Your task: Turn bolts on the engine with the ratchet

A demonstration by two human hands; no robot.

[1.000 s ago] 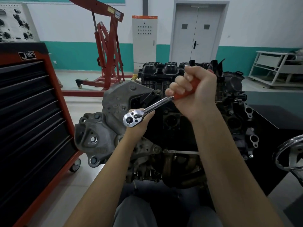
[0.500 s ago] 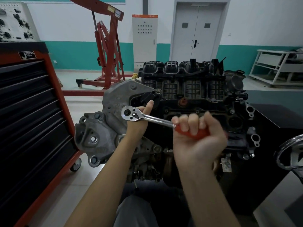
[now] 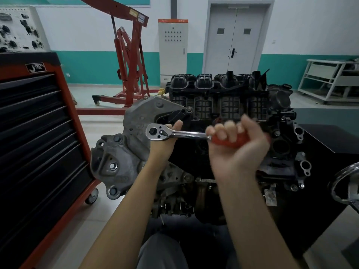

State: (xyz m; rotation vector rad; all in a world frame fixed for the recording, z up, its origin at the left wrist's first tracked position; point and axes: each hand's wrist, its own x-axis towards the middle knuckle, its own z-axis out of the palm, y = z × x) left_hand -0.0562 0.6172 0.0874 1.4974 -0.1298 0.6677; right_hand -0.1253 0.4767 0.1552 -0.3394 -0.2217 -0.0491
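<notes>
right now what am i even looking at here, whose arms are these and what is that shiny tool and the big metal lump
This is one picture from a camera worn on a person's head, looking down at their own bare arms. The right hand grips the orange handle of a ratchet wrench. The left hand steadies the wrench's round chrome head from behind. In front of the hands sits a car engine with a grey cast bracket on its left end. A red and black tool cabinet stands on the left, and a red engine hoist stands farther back.
</notes>
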